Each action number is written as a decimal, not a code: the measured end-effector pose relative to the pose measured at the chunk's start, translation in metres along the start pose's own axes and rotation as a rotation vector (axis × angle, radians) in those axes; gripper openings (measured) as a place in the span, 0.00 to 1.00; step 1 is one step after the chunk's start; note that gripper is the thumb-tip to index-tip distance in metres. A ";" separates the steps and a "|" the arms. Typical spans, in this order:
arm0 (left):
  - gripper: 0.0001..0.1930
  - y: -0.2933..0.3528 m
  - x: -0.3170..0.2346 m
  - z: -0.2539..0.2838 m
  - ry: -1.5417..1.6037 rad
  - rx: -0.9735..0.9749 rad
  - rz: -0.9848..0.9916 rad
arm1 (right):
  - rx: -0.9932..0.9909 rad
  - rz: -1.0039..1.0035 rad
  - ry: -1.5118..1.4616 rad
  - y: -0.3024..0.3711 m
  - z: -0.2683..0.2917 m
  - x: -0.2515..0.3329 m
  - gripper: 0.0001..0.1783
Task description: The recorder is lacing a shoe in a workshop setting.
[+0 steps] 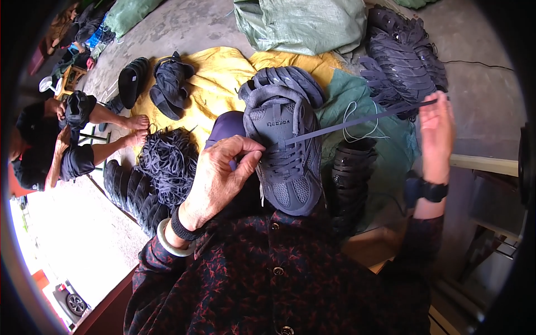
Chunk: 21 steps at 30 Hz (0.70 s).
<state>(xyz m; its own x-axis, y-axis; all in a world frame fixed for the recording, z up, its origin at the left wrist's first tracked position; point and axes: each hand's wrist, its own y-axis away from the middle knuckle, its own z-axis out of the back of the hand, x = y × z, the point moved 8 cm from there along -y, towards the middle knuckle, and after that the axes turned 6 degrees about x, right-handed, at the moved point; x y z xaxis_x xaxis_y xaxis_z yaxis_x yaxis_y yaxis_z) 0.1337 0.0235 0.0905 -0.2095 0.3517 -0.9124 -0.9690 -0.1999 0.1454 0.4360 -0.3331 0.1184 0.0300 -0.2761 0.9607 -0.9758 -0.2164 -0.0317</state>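
Observation:
A dark grey sneaker (pixel 286 190) rests on my lap, toe pointing toward me, its lower eyelets laced. My left hand (pixel 215 176) is closed in a pinch at the left edge of the shoe, beside the tongue. Whatever lies between thumb and forefinger is too small to make out. From the upper eyelets a flat dark shoelace (pixel 357 124) stretches taut up to the right. Its far end is gripped by the fingers of my right hand (pixel 437 128), raised well away from the shoe.
A tangled heap of dark laces (pixel 169 162) lies left of my knee, near stacked shoe parts (pixel 131 192). More dark uppers (pixel 399 50) pile up at far right, another stack (pixel 353 178) right of the shoe. A green sack (pixel 301 25) stands behind. Another person (pixel 61 139) sits at left.

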 end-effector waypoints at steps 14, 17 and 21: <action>0.13 -0.005 0.013 0.013 -0.255 -0.069 -0.120 | -0.229 0.019 0.112 -0.088 0.146 0.071 0.19; 0.13 -0.007 0.017 0.014 -0.206 -0.035 -0.081 | -0.254 -0.065 0.032 -0.080 0.116 0.042 0.21; 0.10 -0.007 0.025 0.017 -0.113 0.011 -0.047 | 0.071 -0.248 0.069 -0.085 0.139 0.007 0.16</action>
<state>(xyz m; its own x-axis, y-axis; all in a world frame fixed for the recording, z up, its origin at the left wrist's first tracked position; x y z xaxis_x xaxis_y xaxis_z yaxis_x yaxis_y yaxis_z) 0.1333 0.0494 0.0734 -0.1769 0.4609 -0.8696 -0.9792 -0.1715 0.1083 0.5491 -0.4464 0.0895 0.2489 -0.1422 0.9580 -0.9227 -0.3354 0.1900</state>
